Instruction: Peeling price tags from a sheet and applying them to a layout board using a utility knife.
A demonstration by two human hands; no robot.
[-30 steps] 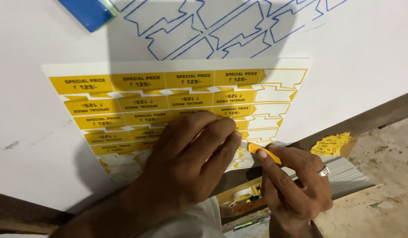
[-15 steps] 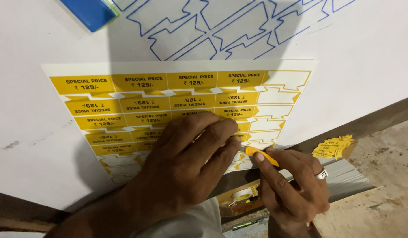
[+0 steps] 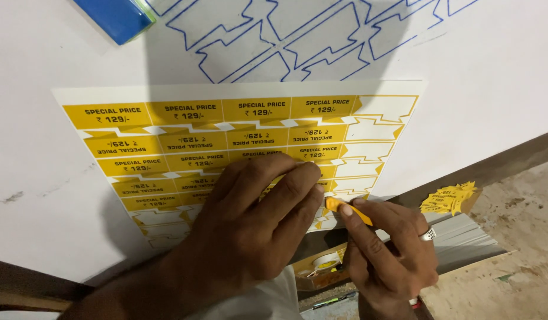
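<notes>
A sheet of yellow price labels [image 3: 185,127] lies on a white table [image 3: 481,95]. Several labels along its right column and bottom rows are gone, leaving white outlines. My left hand [image 3: 250,225] lies flat on the lower part of the sheet, fingers spread and pressing it down. My right hand [image 3: 389,255], wearing a ring, grips a thin yellow-handled cutter [image 3: 348,211] like a pen. Its tip touches the sheet just beyond my left fingertips.
A blue object [image 3: 117,16] sits at the table's far edge. Blue label outlines [image 3: 286,41] are drawn on the tabletop beyond the sheet. A pile of cut yellow labels [image 3: 452,198] rests on a lower surface at right. A tape roll [image 3: 327,262] lies in a box below.
Both hands stay on the sheet; my right hand and the cutter have shifted slightly left toward my left fingertips. The view has drifted a little.
</notes>
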